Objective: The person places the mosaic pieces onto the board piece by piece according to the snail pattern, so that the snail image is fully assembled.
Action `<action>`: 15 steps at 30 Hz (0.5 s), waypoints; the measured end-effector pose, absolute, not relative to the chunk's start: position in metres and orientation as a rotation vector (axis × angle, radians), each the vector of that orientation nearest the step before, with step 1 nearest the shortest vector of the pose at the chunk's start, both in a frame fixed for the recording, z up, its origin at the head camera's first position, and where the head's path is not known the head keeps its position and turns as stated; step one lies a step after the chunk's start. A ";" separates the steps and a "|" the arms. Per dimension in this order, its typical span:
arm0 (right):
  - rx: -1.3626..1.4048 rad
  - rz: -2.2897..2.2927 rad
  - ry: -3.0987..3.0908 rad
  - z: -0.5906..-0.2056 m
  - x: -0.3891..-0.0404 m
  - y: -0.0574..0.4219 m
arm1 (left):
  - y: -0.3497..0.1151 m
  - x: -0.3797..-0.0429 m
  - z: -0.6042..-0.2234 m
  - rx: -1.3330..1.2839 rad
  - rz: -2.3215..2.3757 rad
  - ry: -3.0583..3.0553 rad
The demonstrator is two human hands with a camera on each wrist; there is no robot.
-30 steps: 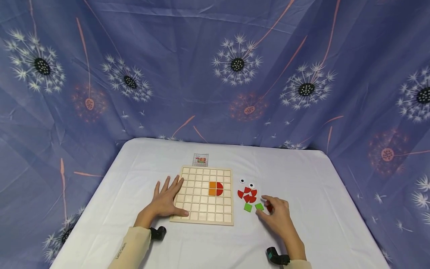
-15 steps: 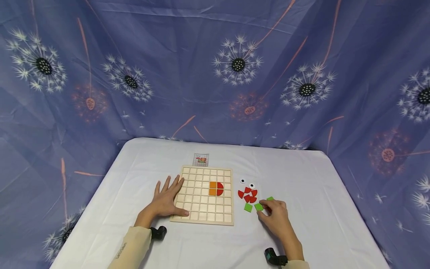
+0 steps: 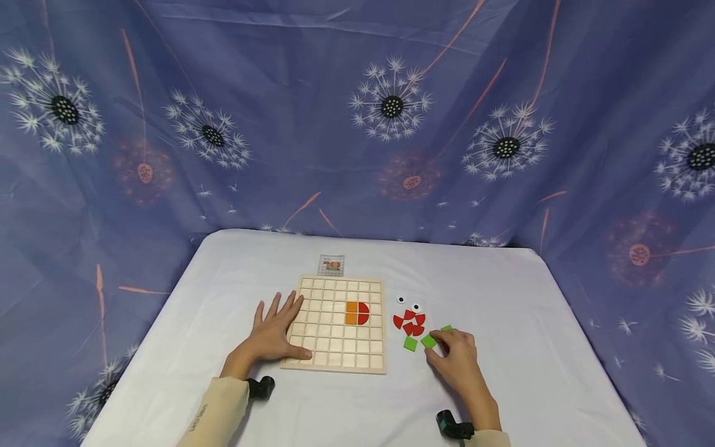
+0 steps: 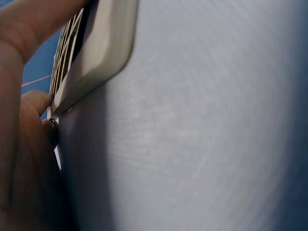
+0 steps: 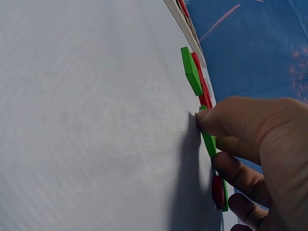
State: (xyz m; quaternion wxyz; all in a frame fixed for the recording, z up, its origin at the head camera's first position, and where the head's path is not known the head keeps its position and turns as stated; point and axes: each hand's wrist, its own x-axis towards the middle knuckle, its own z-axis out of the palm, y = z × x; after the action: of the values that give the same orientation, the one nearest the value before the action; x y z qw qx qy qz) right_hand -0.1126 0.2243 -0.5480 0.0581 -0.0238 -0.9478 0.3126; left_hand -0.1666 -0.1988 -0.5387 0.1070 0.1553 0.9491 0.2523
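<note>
My left hand point(image 3: 270, 335) lies with spread, straight fingers along the left edge of a wooden grid board point(image 3: 335, 357); in the left wrist view a finger and the thumb meet the board's rim point(image 4: 103, 43). Two orange squares point(image 3: 351, 313) and two red quarter-circles point(image 3: 364, 313) form a rounded shape on the board. My right hand point(image 3: 457, 357) pinches a green square tile point(image 3: 428, 341) between thumb and fingers, low at the cloth. In the right wrist view the thumb point(image 5: 211, 120) presses that tile's near face. Another green tile point(image 3: 410, 343) lies just left of it.
Several red pieces point(image 3: 409, 323) lie right of the board, below two round eye pieces point(image 3: 416, 308). A third green tile point(image 3: 446, 328) and a red piece point(image 5: 218, 191) sit behind the right hand's fingers. A pattern card point(image 3: 332, 265) lies beyond the board.
My right hand has shifted slightly left and its fingers have come together on the green tile. The red piece under it is now hidden in the head view. The left hand keeps its place.
</note>
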 end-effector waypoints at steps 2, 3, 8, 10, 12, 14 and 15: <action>-0.093 0.950 -2.877 -0.547 -0.113 0.225 | -0.197 -0.168 -0.538 0.465 0.744 2.798; -0.098 0.953 -2.881 -0.546 -0.113 0.226 | -0.197 -0.169 -0.538 0.461 0.743 2.798; -0.092 0.962 -2.878 -0.546 -0.113 0.228 | -0.198 -0.169 -0.539 0.448 0.718 2.803; -0.082 0.962 -2.862 -0.546 -0.114 0.229 | -0.198 -0.168 -0.539 0.463 0.735 2.804; -0.063 0.960 -2.848 -0.545 -0.115 0.230 | -0.198 -0.168 -0.539 0.466 0.743 2.801; -0.041 0.961 -2.843 -0.544 -0.117 0.232 | -0.198 -0.168 -0.540 0.466 0.750 2.797; -0.033 0.962 -2.843 -0.543 -0.117 0.232 | -0.199 -0.168 -0.541 0.465 0.752 2.796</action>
State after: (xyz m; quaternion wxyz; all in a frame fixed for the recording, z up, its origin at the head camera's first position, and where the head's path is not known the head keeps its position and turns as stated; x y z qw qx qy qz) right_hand -0.1173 0.2320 -0.5430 0.0698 -0.0109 -0.9449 0.3196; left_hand -0.1680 -0.1985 -0.5409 0.1042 0.1576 0.9483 0.2551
